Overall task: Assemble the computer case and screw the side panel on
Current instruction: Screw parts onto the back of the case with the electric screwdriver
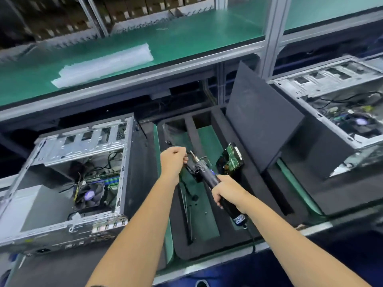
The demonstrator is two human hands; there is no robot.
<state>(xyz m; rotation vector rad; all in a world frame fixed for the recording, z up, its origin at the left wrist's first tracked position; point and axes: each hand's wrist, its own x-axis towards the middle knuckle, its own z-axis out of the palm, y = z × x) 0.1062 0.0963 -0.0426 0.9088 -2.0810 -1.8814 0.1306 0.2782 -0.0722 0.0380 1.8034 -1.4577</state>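
An open computer case [68, 183] lies on its side at the left, with its fan, cables and motherboard showing. My right hand [224, 191] grips the black body of an electric screwdriver [209, 177], whose bit points up and to the left. My left hand [174, 162] is curled at the bit's tip and seems to pinch something small there; what it is stays hidden. A dark side panel [263, 114] leans upright against a second open case [339, 112] at the right.
A hard drive [232, 160] stands in a black foam tray [207, 245] on the green mat between the cases. Loose screws and a thin black tool lie in the tray. A green shelf [186, 34] above holds a stack of white plastic sheets [103, 65].
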